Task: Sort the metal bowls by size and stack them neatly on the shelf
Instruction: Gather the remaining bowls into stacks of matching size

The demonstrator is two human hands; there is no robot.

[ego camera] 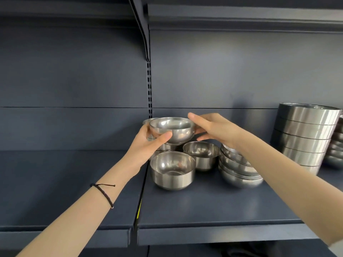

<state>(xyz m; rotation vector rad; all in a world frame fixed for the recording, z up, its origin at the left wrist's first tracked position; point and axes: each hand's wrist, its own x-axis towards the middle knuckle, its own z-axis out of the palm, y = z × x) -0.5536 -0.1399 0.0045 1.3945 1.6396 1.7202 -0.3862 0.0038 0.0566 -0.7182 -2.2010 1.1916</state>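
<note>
My left hand (148, 143) grips a small round metal bowl (173, 129) from the left, thumb curled across its front, and holds it above the shelf (213, 206). My right hand (213, 127) reaches in from the right with straight fingers that touch the bowl's right rim and side. Below the held bowl a short stack of bowls (164, 146) is partly hidden. In front stand a deep bowl (172, 170) and another deep bowl (202, 154). A nested stack of shallow bowls (238, 169) leans to their right, under my right forearm.
A tall stack of large straight-sided bowls (304, 138) stands at the right, with more bowls (336, 149) behind it at the frame edge. The neighbouring shelf section (65, 182) lies to the left. A slotted upright (149, 89) divides the two sections.
</note>
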